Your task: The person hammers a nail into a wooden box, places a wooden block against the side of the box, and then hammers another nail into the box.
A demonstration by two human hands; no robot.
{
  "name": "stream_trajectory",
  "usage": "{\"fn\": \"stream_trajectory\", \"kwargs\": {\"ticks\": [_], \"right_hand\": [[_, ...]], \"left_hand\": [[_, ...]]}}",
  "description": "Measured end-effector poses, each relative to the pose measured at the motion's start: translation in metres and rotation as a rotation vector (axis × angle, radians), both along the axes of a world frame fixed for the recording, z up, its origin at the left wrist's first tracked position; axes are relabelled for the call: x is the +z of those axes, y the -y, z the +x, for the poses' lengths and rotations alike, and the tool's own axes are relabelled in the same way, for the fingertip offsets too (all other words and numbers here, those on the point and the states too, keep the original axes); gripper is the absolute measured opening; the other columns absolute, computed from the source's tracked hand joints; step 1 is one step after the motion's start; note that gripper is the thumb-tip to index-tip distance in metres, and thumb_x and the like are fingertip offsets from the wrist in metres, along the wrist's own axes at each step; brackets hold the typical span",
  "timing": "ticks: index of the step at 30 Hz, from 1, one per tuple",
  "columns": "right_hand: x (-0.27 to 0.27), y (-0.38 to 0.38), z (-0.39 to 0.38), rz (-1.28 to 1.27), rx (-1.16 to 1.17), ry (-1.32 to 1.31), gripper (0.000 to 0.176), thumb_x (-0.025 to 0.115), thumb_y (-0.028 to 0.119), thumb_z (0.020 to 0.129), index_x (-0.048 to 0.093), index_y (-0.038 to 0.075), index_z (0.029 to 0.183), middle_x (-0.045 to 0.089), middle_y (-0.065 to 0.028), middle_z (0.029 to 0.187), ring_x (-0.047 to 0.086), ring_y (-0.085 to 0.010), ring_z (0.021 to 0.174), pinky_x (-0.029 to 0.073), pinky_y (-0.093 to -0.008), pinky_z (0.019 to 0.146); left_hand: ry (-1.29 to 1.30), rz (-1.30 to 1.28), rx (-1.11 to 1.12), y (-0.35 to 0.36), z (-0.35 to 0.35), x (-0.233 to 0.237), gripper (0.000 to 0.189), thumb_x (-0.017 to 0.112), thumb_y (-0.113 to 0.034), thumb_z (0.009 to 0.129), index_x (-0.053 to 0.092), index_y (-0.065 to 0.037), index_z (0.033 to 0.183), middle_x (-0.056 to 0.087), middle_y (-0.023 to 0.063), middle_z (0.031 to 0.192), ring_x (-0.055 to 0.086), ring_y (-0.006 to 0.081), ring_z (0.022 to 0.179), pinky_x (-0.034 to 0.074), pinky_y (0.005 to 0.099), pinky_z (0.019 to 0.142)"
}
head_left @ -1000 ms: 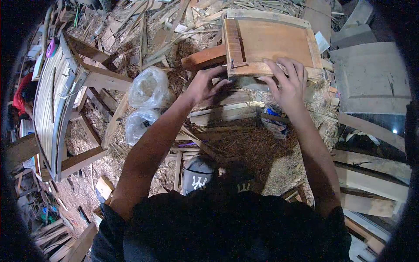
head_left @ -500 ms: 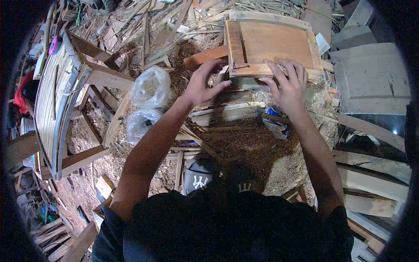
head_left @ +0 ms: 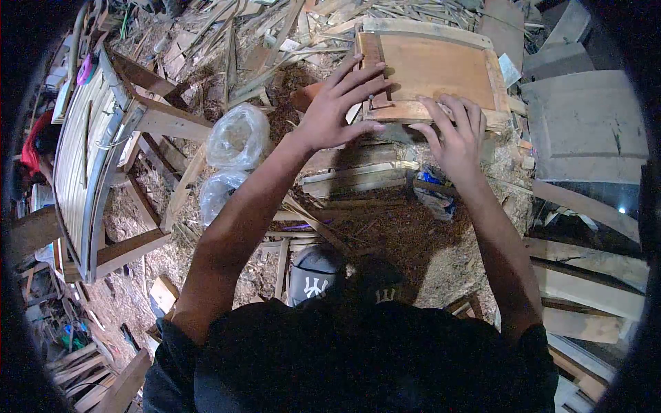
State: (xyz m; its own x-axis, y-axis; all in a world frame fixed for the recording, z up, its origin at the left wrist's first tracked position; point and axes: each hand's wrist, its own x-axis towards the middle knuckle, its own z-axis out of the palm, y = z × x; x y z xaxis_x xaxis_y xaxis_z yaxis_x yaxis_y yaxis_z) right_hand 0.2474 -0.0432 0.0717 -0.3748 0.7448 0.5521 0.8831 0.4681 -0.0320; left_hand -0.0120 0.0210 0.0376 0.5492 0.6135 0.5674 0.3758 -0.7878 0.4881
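Observation:
A framed wooden panel (head_left: 441, 65) lies ahead of me, with a darker strip along its left side and pale rails at the far and near edges. A thin nail-like piece (head_left: 383, 104) shows at its near left corner. My left hand (head_left: 337, 107) is over that corner, fingers spread and reaching across the dark strip, thumb low near the front edge. My right hand (head_left: 454, 131) grips the near rail, its fingers bent over the top and the thumb down at the front face.
Clear plastic bags (head_left: 237, 136) stand left of centre. Farther left is a curved slatted wooden frame (head_left: 89, 158), with a person in red (head_left: 33, 155) behind it. Scrap sticks (head_left: 268, 41) and sawdust cover the ground. Boards (head_left: 585, 124) and planks (head_left: 585, 289) are stacked on the right.
My left hand has moved up and right, from beside the panel's left corner to over it, with fingers spreading. The right hand stays on the near rail.

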Motion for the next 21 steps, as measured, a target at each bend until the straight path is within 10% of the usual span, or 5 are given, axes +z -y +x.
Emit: {"fn": "stream_trajectory", "kwargs": {"ticks": [21], "right_hand": [[0.001,0.001,0.002,0.007,0.022,0.005,0.053,0.078,0.036,0.076,0.067,0.021,0.125,0.060,-0.0027,0.115,0.052,-0.0270,0.107,0.039,-0.0444,0.093]], "left_hand": [[0.038,0.007,-0.096,-0.014,-0.002,-0.024,0.083,0.087,-0.042,0.067,0.053,-0.024,0.141,0.039,0.0066,0.155,0.025,0.0412,0.146,0.025,0.0548,0.119]]}}
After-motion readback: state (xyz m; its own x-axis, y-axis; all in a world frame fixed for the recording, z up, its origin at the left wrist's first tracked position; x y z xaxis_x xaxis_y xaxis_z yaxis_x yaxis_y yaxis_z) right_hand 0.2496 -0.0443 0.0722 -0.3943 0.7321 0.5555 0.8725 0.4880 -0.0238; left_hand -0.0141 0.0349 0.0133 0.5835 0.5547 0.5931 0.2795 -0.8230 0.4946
